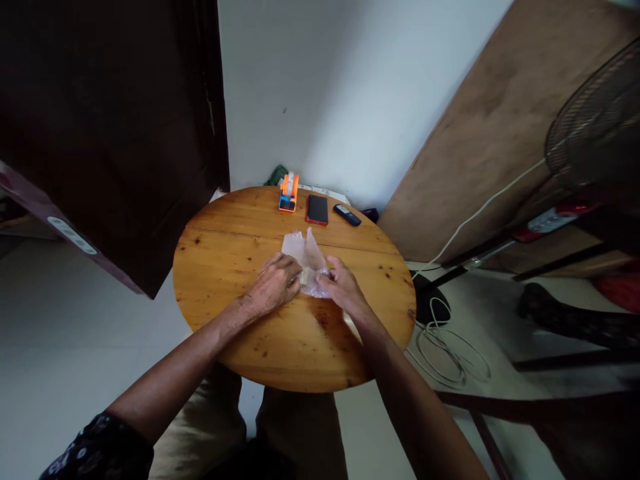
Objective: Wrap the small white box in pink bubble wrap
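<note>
A crumpled sheet of clear bubble wrap (311,253) lies folded on the round wooden table (225,280), its far corners sticking up. My left hand (274,283) is closed at its left edge, fingers curled over the plastic. From the right, my right hand (344,285) pinches the near right part between thumb and fingers. A small pale yellowish patch shows within the wrap between both hands; I cannot make out what it is.
Toward the table's back stand an orange and blue tape dispenser (289,193), a dark phone-like device with a red edge (317,209) and a dark blue handset (347,215). On the right are a fan (600,120), coiled white cable (445,357) and another person's leg (580,317).
</note>
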A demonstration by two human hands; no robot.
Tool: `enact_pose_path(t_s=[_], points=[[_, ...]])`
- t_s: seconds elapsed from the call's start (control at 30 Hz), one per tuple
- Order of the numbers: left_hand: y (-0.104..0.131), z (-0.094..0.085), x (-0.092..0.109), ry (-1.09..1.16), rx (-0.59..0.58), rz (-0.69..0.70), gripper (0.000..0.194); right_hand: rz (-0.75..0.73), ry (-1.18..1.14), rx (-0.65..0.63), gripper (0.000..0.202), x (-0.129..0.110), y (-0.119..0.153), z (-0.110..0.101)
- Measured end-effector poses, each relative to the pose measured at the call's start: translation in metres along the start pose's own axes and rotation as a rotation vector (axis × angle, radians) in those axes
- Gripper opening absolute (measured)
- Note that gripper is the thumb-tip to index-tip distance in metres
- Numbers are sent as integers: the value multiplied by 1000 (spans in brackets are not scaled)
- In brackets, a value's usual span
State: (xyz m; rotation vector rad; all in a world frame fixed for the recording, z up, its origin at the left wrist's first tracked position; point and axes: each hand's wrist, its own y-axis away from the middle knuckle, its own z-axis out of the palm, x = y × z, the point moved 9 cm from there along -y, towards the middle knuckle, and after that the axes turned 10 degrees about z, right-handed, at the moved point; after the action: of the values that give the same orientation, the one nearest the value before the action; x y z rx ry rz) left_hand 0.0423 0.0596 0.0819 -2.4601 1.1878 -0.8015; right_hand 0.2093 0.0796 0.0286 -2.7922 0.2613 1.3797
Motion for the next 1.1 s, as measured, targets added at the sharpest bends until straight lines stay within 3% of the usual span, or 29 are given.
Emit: enact_pose_path(t_s=[0.17, 0.37, 0.53, 0.77, 0.97, 1.1], points=[[-1, -1, 0, -7, -18, -1, 18, 88, -90, 47, 54, 1, -4, -2], [-5, 4, -1, 4, -82, 22, 19, 112, -338, 10, 56, -16, -1, 8], [-6, 6, -1, 58, -69, 62, 20, 141, -477, 0, 54, -29, 4, 18], [-6, 8, -4, 180, 24, 54, 22, 183, -431, 25, 50, -40, 12, 16], [-1, 7, -16, 314, 158, -60, 60, 101, -423, -75, 48, -50, 27, 15], [4, 6, -27, 454, 220, -160, 64, -1, -200, -145, 61, -59, 27, 22]])
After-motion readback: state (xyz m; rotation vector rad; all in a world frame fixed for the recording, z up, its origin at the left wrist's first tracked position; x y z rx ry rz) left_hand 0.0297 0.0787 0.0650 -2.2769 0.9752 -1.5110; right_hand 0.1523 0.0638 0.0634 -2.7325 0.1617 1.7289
